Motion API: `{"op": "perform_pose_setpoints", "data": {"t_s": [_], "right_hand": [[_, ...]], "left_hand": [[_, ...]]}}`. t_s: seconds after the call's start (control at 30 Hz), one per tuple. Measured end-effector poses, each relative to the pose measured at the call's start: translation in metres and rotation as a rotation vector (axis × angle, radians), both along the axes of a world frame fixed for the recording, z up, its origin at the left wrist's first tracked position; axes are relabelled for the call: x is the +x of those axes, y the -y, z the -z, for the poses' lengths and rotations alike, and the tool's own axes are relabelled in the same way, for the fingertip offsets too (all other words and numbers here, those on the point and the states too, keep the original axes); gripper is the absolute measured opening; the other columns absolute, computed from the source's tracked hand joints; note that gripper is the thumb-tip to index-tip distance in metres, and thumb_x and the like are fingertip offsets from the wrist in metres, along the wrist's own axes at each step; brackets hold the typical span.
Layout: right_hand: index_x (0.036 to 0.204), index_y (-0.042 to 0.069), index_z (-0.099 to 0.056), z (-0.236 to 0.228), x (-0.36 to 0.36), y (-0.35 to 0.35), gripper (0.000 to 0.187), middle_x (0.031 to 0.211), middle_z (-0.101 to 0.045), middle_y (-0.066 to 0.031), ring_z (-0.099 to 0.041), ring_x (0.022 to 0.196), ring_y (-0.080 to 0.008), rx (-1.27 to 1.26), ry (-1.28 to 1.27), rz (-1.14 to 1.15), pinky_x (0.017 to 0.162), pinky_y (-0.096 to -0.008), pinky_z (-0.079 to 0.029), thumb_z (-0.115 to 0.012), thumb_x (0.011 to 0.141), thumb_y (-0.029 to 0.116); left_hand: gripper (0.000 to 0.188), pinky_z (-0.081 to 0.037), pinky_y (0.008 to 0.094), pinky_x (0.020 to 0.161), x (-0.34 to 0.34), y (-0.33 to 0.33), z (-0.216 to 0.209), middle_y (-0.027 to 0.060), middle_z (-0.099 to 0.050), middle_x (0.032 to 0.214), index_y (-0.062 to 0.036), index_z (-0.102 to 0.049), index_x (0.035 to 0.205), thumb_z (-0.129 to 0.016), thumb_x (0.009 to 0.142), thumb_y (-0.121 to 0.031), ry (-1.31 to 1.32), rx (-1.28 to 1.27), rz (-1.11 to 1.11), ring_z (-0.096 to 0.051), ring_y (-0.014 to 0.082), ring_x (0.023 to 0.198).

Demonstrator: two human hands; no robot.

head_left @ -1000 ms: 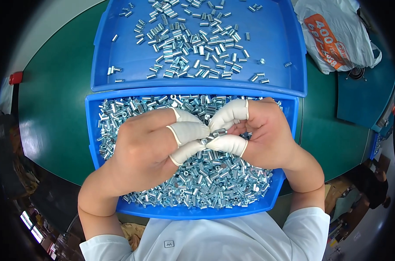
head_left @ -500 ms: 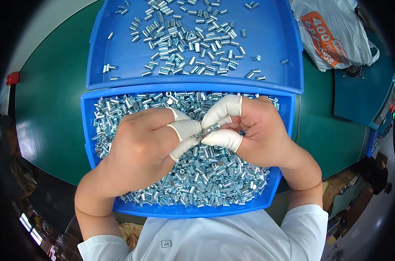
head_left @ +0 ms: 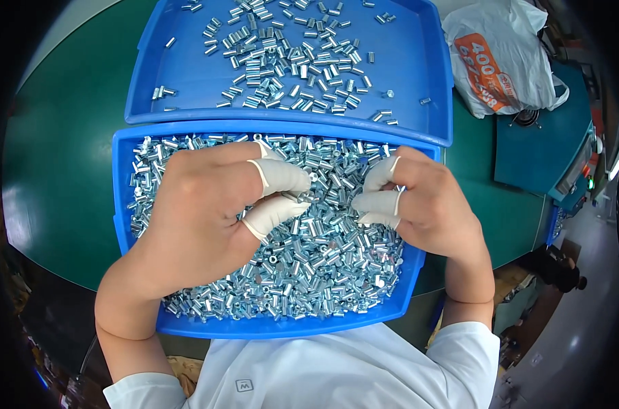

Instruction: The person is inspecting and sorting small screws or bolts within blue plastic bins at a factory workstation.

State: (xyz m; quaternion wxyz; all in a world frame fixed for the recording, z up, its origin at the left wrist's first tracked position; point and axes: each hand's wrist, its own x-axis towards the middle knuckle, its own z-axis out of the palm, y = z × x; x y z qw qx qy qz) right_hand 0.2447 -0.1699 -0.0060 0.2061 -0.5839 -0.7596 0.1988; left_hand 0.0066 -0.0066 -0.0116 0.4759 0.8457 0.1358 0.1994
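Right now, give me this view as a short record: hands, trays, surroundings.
Left hand: left hand, thumb and fingertips close together above the heap; grip on a piece unclear
Right hand: right hand, fingers bent down at the heap; grip hidden
Finger wear: white finger covers on both hands
Near tray: blue near tray, heaped with small metal pieces
Far tray: blue far tray, metal pieces scattered more thinly
Surface: green table
Right side: white plastic bag, orange print
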Motion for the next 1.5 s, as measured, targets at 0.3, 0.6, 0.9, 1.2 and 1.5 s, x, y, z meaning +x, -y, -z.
{"op": "perform_pose_setpoints", "data": {"t_s": [0.3,0.6,0.9,1.2,1.5], "right_hand": [[0.089,0.010,-0.077,0.003,-0.015,-0.003,0.024,0.088,-0.064,-0.0037,-0.060,0.079,-0.0260,0.025,0.092,-0.027,0.065,-0.0367,-0.051,-0.078,0.067,0.000],[0.101,0.001,-0.074,-0.004,-0.038,-0.020,0.019,0.094,-0.074,-0.0099,-0.073,0.080,-0.0186,-0.030,-0.583,0.219,0.068,-0.0283,-0.057,-0.082,0.085,0.007],[0.108,0.001,-0.072,0.015,-0.040,-0.016,0.021,0.092,-0.078,-0.0098,-0.077,0.084,-0.0158,-0.156,-0.988,0.270,0.072,-0.0279,-0.061,-0.078,0.089,0.000],[0.104,-0.002,-0.071,0.017,-0.032,-0.019,0.022,0.095,-0.078,-0.0112,-0.077,0.085,-0.0165,-0.202,-0.996,0.213,0.073,-0.0270,-0.061,-0.083,0.086,0.001],[0.105,0.002,-0.070,0.015,-0.029,-0.019,0.022,0.091,-0.077,-0.0099,-0.078,0.081,-0.0213,-0.225,-0.914,0.188,0.071,-0.0288,-0.062,-0.080,0.086,0.002]], "left_hand": [[0.020,-0.052,0.0290,0.061,-0.001,-0.001,0.002,0.0098,-0.072,0.080,-0.0023,-0.076,0.098,-0.083,0.078,-0.003,-0.021,-0.019,-0.007,-0.067,0.0191,0.066],[0.023,-0.050,0.0281,0.063,-0.001,0.006,-0.001,0.0075,-0.073,0.086,-0.0034,-0.077,0.098,-0.087,0.077,-0.004,0.031,-0.383,0.019,-0.064,0.0139,0.070],[0.024,-0.056,0.0275,0.066,0.002,0.005,-0.004,0.0135,-0.075,0.092,-0.0011,-0.076,0.100,-0.086,0.078,0.001,-0.016,-0.397,0.054,-0.072,0.0183,0.076],[0.028,-0.056,0.0279,0.064,0.004,0.004,0.001,0.0131,-0.074,0.090,-0.0043,-0.079,0.103,-0.088,0.077,-0.001,0.012,-0.396,0.076,-0.072,0.0185,0.074],[0.027,-0.057,0.0268,0.062,0.004,0.008,-0.003,0.0132,-0.074,0.087,-0.0034,-0.078,0.104,-0.088,0.079,-0.004,-0.059,-0.323,0.036,-0.074,0.0200,0.073]]}}
